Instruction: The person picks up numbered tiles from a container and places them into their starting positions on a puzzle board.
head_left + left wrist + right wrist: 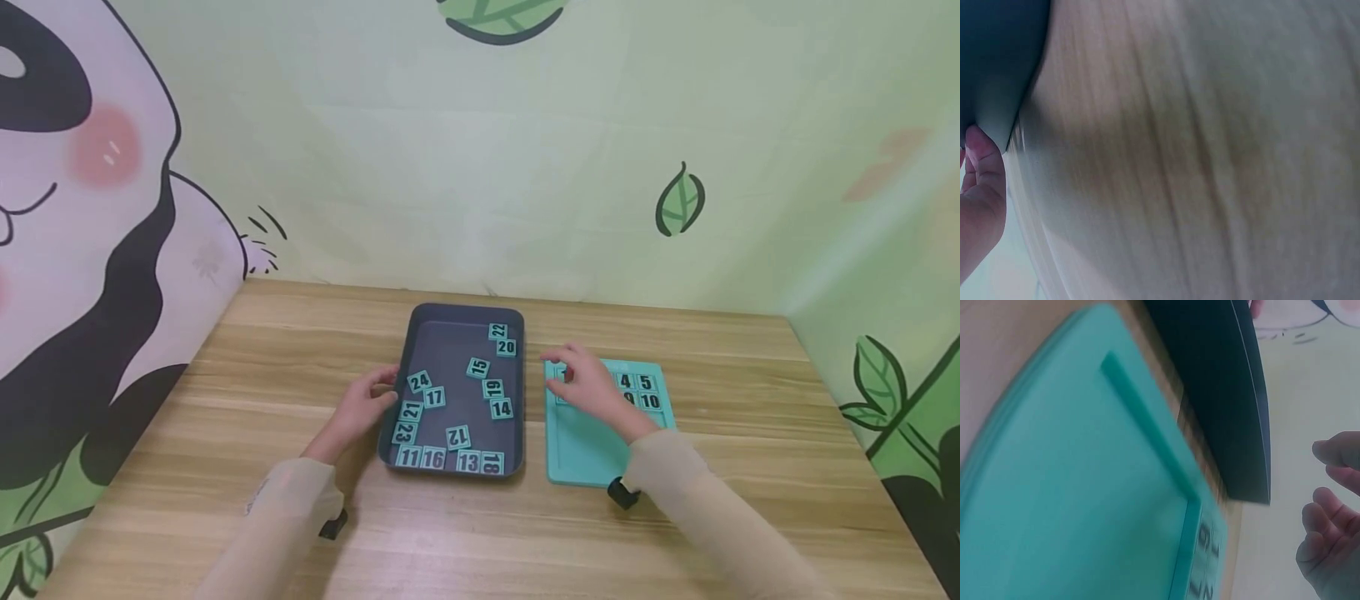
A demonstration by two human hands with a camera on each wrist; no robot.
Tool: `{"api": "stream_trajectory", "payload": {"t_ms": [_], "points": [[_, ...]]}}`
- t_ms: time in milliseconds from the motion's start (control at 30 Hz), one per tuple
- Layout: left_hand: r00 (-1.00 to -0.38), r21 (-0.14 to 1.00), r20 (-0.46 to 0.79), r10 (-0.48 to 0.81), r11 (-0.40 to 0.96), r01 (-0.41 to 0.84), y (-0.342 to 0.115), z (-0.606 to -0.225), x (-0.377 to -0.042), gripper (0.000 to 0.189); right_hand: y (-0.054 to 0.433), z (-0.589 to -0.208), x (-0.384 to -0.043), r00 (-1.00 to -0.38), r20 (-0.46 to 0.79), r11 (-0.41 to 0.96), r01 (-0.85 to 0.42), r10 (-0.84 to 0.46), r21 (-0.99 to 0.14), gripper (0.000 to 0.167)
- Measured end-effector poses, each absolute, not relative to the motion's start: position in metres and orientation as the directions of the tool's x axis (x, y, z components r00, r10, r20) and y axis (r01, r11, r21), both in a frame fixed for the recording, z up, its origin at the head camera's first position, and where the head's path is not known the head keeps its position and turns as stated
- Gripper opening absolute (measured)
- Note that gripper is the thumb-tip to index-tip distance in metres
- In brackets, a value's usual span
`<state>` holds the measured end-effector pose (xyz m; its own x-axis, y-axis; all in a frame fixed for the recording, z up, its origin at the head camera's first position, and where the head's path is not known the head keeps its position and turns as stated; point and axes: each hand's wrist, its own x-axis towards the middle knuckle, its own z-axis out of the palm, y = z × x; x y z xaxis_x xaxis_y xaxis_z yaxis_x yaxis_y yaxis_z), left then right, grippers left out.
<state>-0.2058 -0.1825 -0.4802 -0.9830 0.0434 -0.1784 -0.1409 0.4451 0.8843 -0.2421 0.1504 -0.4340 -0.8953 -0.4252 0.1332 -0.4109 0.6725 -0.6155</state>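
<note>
A dark blue-grey tray (444, 346) lies on the table with several loose teal number tiles, among them tile 15 (477, 367) and tile 24 (418, 381). My left hand (360, 414) rests against the outside of its left wall, thumb and fingertips at the rim. To the tray's right is a teal number board (577, 454), its upper rows holding tiles such as 4, 5 and 10 (650, 402). Over those rows hovers my right hand (588, 387), hiding some of them. Its thumb and fingers (1330, 503) are spread apart with nothing between them.
Most loose tiles lie along the tray's left, near and right sides. The wooden table (465, 542) ends at a wall covering (450, 208) printed with leaves and a panda. A narrow strip of table separates the tray from the board.
</note>
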Motion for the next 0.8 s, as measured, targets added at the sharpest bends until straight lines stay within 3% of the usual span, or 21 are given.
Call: {"api": "stream_trajectory", "payload": {"t_ms": [167, 800], "points": [[-0.983, 0.882, -0.182, 0.039, 0.449, -0.145, -0.182, -0.481, -0.207, 0.045, 0.13, -0.437, -0.24, -0.883, 0.139, 0.678, -0.437, -0.448, -0.592, 0.035], [-0.983, 0.886, -0.182, 0.034, 0.438, -0.148, -0.183, -0.484, -0.208, 0.044, 0.097, -0.455, -0.224, -0.848, -0.059, 0.732, -0.417, -0.526, -0.539, 0.035]]}}
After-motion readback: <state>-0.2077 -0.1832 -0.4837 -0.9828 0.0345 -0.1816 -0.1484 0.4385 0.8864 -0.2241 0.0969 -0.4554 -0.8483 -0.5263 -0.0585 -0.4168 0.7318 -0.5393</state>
